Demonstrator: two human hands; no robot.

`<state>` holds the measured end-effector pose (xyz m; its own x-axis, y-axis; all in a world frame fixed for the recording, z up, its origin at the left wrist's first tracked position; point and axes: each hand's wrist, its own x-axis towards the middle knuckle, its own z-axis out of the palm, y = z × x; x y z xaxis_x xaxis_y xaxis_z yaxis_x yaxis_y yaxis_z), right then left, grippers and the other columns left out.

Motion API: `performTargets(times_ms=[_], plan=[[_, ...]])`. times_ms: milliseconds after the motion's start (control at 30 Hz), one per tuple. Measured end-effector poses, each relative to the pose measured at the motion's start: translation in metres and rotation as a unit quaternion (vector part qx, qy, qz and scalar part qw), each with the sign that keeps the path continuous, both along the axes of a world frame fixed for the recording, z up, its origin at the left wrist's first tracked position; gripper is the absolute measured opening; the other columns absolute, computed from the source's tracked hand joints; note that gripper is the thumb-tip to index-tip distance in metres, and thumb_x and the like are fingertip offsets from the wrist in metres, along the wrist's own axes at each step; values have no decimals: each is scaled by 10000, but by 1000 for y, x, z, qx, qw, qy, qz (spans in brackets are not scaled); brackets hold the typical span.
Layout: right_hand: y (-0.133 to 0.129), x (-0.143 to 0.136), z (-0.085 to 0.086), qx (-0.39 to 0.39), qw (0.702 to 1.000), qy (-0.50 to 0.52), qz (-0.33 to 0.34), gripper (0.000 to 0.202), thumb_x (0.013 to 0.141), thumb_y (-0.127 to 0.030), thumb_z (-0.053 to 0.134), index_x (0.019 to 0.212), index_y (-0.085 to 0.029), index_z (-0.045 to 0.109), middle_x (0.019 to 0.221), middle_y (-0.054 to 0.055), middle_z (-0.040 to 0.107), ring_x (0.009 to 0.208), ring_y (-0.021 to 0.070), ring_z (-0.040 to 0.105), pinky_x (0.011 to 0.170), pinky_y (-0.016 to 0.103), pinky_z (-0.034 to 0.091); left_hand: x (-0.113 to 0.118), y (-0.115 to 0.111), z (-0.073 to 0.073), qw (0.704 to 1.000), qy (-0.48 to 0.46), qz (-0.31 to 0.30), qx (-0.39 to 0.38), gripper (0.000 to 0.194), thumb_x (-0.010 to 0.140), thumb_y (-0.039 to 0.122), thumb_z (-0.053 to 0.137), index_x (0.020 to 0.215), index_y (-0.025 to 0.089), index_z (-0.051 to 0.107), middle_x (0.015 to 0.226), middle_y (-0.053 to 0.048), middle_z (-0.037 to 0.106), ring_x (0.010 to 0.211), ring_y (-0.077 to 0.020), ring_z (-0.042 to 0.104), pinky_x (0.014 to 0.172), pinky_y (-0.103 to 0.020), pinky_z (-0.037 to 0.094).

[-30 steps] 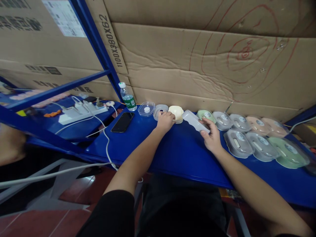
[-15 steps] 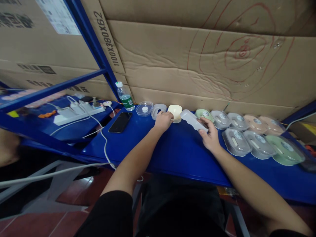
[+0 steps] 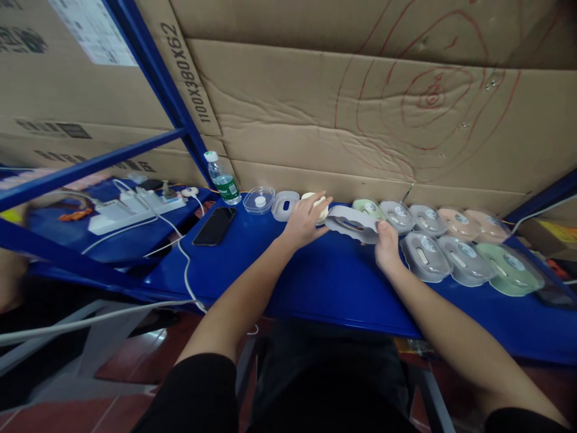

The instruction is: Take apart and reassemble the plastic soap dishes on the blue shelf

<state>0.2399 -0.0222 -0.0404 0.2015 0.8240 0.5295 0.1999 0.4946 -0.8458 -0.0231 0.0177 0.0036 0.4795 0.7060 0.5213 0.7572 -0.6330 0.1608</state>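
My right hand (image 3: 388,243) grips the right end of a grey plastic box shell (image 3: 341,221), thumb on the near side. The shell is tilted toward me, showing a wavy rim and a slot inside. My left hand (image 3: 305,224) has its fingers stretched out beside the shell's left end; I cannot tell whether it touches it. Behind those fingers sits a cream plastic piece (image 3: 311,197), partly hidden. To its left lie a grey part with a dark oval slot (image 3: 285,206) and a clear lid with a white round knob (image 3: 260,201).
Several lidded boxes in grey, green and peach, such as a green box (image 3: 509,267), stand in two rows at the right. A phone (image 3: 214,226), a water bottle (image 3: 224,183) and a power strip (image 3: 135,210) with cables are at the left. A cardboard wall (image 3: 288,120) rises behind.
My right hand has turned the grey shell so that its hollow inside faces me. My left hand has opened from its closed pose by the cream piece and moved toward the shell.
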Motion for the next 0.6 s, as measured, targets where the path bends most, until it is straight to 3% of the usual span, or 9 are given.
performTargets(times_ms=[67, 133, 200, 267, 333, 400, 500, 600], plan=[[7, 6, -3, -18, 998, 61, -29, 653, 986, -834, 408, 863, -267, 709, 522, -7, 579, 473, 250, 650, 438, 434, 604, 9, -12, 5, 998, 32, -62, -2, 622, 993, 431, 661, 1572, 257, 515, 1714, -165, 398, 1592, -365, 354, 1254, -543, 344], [12, 10, -3, -37, 993, 92, -57, 696, 972, -865, 386, 904, -256, 716, 512, -7, 572, 456, 257, 646, 458, 462, 623, 18, -22, 9, 991, 59, -124, -4, 539, 1005, 425, 636, 1520, 279, 573, 1710, -146, 413, 1587, -357, 363, 1256, -548, 344], [14, 11, 1, -52, 993, 93, -59, 735, 962, -882, 373, 993, -236, 723, 566, 19, 626, 519, 278, 692, 506, 476, 636, 24, -27, 11, 984, 64, -165, 8, 468, 1003, 435, 633, 1445, 282, 634, 1701, -134, 434, 1558, -349, 406, 1254, -538, 344], [11, 10, 8, -49, 995, 84, -32, 743, 962, -876, 381, 1158, -230, 691, 729, 50, 719, 546, 255, 702, 488, 428, 603, 23, -26, 12, 987, 38, -157, 26, 434, 971, 475, 671, 1350, 264, 684, 1684, -144, 455, 1519, -353, 453, 1242, -530, 353], [6, 8, 15, -26, 998, 60, -4, 697, 977, -837, 415, 1315, -259, 613, 957, 70, 770, 522, 198, 671, 453, 371, 550, 14, -18, 13, 996, -30, -72, 50, 490, 909, 529, 735, 1301, 238, 687, 1653, -170, 484, 1491, -373, 480, 1225, -534, 365], [1, 7, 21, 6, 1000, 1, -11, 618, 980, -768, 515, 1364, -287, 575, 1112, 82, 762, 564, 177, 667, 503, 364, 564, -3, -5, 12, 988, -120, 63, 71, 644, 841, 566, 795, 1358, 214, 637, 1602, -197, 526, 1467, -401, 497, 1210, -548, 373], [-3, 10, 26, 61, 984, -157, -64, 496, 973, -640, 632, 1300, -266, 630, 1133, 101, 758, 818, 255, 725, 787, 481, 632, -32, 17, 9, 954, -186, 232, 43, 783, 834, 610, 779, 1462, 198, 557, 1483, -203, 618, 1404, -425, 541, 1185, -571, 383], [1, 17, 26, 89, 942, -309, -92, 429, 1009, -534, 583, 1290, -220, 661, 1197, 155, 752, 1122, 352, 696, 1035, 601, 548, -51, 30, 3, 930, -163, 328, -30, 737, 847, 657, 736, 1417, 211, 599, 1411, -200, 664, 1368, -441, 559, 1160, -593, 385]])
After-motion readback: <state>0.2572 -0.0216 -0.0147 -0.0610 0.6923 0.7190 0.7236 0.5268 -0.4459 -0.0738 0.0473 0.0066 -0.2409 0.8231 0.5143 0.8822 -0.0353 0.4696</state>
